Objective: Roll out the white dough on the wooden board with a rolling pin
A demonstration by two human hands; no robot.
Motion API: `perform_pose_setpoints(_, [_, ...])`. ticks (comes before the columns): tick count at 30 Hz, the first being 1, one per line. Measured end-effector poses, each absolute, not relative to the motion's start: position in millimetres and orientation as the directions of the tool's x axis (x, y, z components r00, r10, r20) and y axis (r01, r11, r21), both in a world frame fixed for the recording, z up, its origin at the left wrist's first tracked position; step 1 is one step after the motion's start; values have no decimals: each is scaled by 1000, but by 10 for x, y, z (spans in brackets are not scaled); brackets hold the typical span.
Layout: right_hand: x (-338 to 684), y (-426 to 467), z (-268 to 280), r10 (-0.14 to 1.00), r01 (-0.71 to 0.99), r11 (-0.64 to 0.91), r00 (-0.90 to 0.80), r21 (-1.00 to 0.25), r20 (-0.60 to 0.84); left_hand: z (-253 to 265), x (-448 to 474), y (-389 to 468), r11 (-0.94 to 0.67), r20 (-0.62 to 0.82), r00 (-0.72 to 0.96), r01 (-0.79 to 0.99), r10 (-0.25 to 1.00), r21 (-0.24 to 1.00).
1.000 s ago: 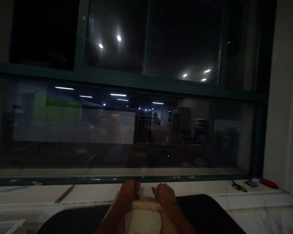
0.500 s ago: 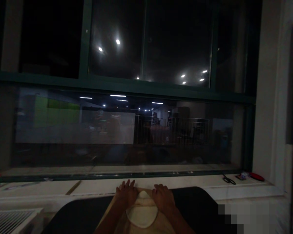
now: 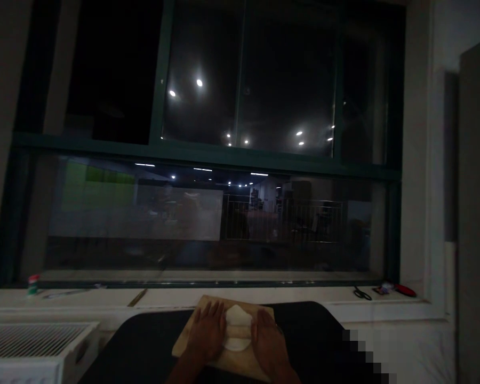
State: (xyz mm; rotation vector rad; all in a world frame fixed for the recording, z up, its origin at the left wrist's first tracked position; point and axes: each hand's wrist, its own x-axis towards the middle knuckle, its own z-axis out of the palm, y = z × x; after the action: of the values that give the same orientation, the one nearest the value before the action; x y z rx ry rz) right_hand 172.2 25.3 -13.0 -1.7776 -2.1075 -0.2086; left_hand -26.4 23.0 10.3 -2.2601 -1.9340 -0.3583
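Observation:
A round, flat sheet of pale dough [image 3: 236,344] lies on a light wooden board [image 3: 220,364]. Across the dough runs a rolling pin [image 3: 239,332], with dough showing both beyond and nearer than it. My left hand [image 3: 210,330] lies flat over the pin's left end, fingers stretched forward and spread. Over its right end rests my right hand [image 3: 267,338], its fingers also stretched out. Both palms hide the pin's ends. The picture is dim and slightly blurred.
The board sits on a dark tabletop [image 3: 304,320] against a white windowsill [image 3: 176,297]. On the sill are scissors [image 3: 362,293], a red item [image 3: 405,290] and a small red-and-green container [image 3: 32,285]. A radiator [image 3: 28,341] stands at left, below a large window [image 3: 208,152].
My hands and the rolling pin have come back toward me, nearer the middle of the dough. The head view has shifted, so more of the board and radiator shows.

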Motion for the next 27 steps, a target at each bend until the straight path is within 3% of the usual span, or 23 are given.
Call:
perform_pose_setpoints(13, [1837, -98, -235, 926, 962, 248, -201, -113, 319, -40, -414, -44, -268, 242, 210, 933, 947, 241])
perform_pose_setpoints(27, [1754, 960, -125, 857, 945, 309, -228, -107, 462, 143, -330, 587, -185, 192, 164, 978, 968, 96])
